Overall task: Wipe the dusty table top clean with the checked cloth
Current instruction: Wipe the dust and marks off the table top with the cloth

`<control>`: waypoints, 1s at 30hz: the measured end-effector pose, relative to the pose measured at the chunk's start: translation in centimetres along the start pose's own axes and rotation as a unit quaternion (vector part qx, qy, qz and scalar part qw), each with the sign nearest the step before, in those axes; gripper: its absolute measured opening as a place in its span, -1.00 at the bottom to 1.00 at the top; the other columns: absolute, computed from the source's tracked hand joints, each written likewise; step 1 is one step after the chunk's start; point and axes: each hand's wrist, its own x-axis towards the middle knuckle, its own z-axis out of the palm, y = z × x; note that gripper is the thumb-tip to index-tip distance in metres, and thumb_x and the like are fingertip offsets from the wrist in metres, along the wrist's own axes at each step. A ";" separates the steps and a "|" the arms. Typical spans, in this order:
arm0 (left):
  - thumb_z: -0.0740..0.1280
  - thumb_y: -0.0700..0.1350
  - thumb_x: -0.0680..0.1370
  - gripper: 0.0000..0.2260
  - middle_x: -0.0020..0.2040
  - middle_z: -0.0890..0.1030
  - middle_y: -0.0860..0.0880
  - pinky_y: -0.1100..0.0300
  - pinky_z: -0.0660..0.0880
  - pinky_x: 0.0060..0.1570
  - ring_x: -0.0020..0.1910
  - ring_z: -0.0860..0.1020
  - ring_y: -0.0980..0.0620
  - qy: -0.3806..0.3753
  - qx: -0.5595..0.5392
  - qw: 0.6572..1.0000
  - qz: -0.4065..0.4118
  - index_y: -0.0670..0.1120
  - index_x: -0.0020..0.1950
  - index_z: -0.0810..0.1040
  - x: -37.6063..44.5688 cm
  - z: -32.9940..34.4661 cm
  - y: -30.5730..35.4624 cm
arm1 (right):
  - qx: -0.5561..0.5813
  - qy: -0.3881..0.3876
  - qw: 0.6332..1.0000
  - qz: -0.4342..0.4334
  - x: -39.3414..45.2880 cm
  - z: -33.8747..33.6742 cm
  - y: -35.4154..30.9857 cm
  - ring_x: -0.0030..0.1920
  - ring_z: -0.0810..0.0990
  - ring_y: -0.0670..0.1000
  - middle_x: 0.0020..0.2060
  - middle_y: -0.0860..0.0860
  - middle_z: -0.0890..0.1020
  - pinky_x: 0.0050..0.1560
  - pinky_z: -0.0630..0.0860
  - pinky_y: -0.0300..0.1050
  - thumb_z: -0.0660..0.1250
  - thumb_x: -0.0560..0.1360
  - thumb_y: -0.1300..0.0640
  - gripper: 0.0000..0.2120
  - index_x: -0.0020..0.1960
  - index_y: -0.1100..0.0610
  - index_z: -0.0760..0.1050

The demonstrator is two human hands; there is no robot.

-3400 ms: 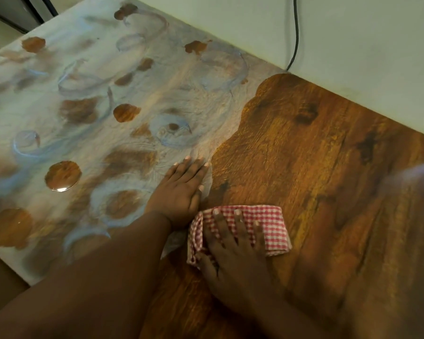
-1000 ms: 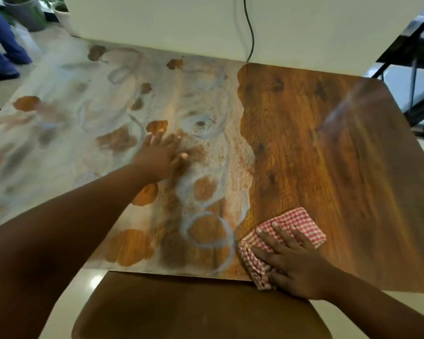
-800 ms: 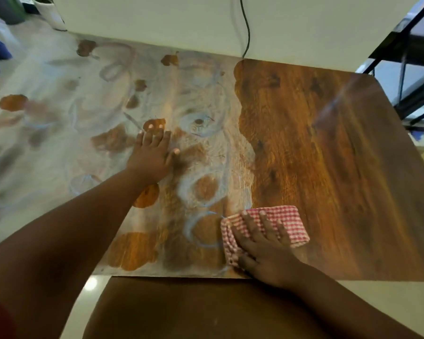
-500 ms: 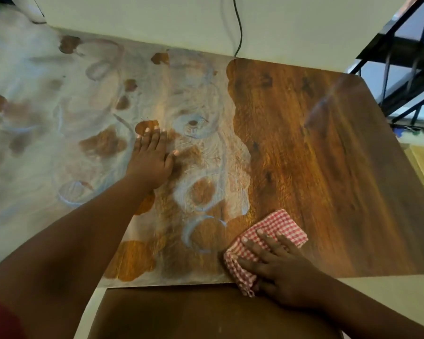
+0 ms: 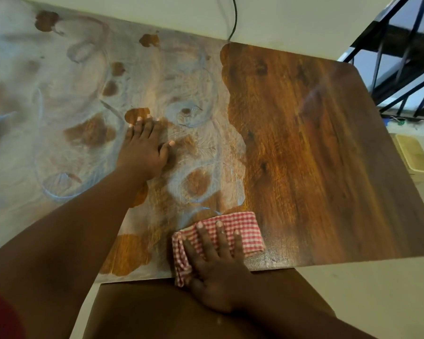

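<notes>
- I see my right hand [image 5: 218, 263] pressing flat on the checked cloth [image 5: 245, 231], fingers straight and spread, grasping nothing.
- The cloth lies folded at the near edge of the table top [image 5: 316, 143], on the line between dusty and wiped wood.
- My left hand [image 5: 142, 145] rests palm down on the dusty left part, fingers released and straight.
- A black cable [image 5: 234, 18] runs down the wall behind the table.

Pale wall [image 5: 291, 23] behind, black railing [image 5: 402, 45] at right.
</notes>
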 end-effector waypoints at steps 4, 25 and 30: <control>-0.08 0.18 0.64 -0.41 0.59 -0.03 -0.11 0.00 -0.21 0.50 0.56 -0.14 -0.08 -0.002 -0.006 1.000 0.001 -0.09 0.58 -0.04 -0.1 0.0 -0.1 | -0.011 -0.034 0.999 -0.016 -2.7 0.3 3.1 0.30 -0.66 0.07 0.31 -0.21 -0.56 0.20 -0.65 0.19 -0.31 0.44 -0.48 -0.46 0.26 -0.44 -0.58; -0.07 0.18 0.64 -0.43 0.59 -0.01 -0.08 0.02 -0.20 0.50 0.56 -0.14 -0.04 -0.005 0.014 1.000 -0.003 -0.09 0.58 0.01 0.3 0.3 -0.2 | -0.097 0.033 0.995 0.017 -0.2 -2.4 9.9 0.51 -0.28 0.22 0.53 -0.06 -0.29 0.37 -0.38 0.25 -0.31 0.54 -0.37 -0.42 0.50 -0.26 -0.33; -0.07 0.17 0.65 -0.44 0.59 -0.05 -0.03 0.08 -0.24 0.48 0.55 -0.17 0.00 -0.009 0.021 1.000 -0.013 -0.04 0.58 -0.03 0.4 0.4 -0.3 | -0.044 0.016 0.996 0.075 2.5 -6.2 15.5 0.34 -0.64 0.03 0.38 -0.17 -0.57 0.31 -0.53 0.20 -0.51 0.34 -0.48 -0.41 0.28 -0.36 -0.63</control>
